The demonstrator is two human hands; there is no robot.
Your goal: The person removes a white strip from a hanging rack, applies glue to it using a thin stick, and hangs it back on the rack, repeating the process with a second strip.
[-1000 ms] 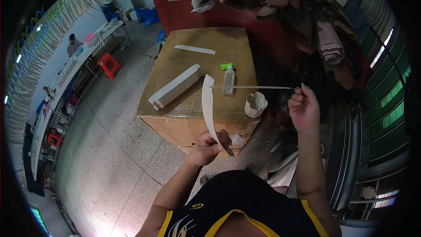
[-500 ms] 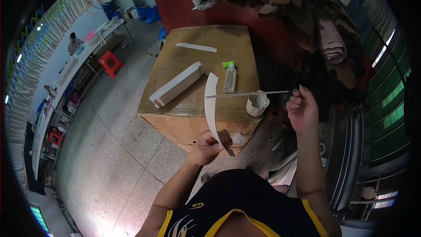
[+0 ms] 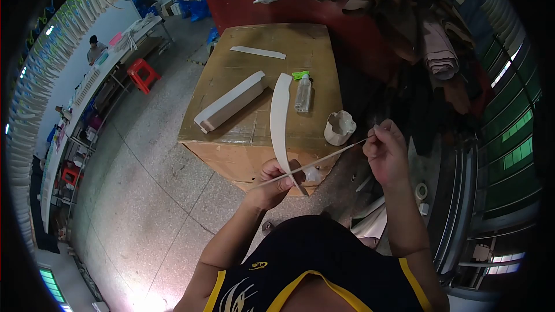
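My left hand pinches the lower end of a curved white strip, which stands up from the fingers over the cardboard box. In my right hand, thumb and fingers close on one end of a thin, light-coloured stick. The stick slants down to the left and crosses the strip's lower part beside my left thumb. Just beyond the stick, at the box's right edge, is a white cup with an uneven rim. A clear bottle with a green top stands behind.
A stack of white strips and a single flat strip lie on the box. Rolled brown material is piled at the back right. To the left are a red stool, a long worktable and a seated person.
The stick has moved down along the strip, from its upper half to near my left thumb, and now slants. My right hand has shifted slightly down and left.
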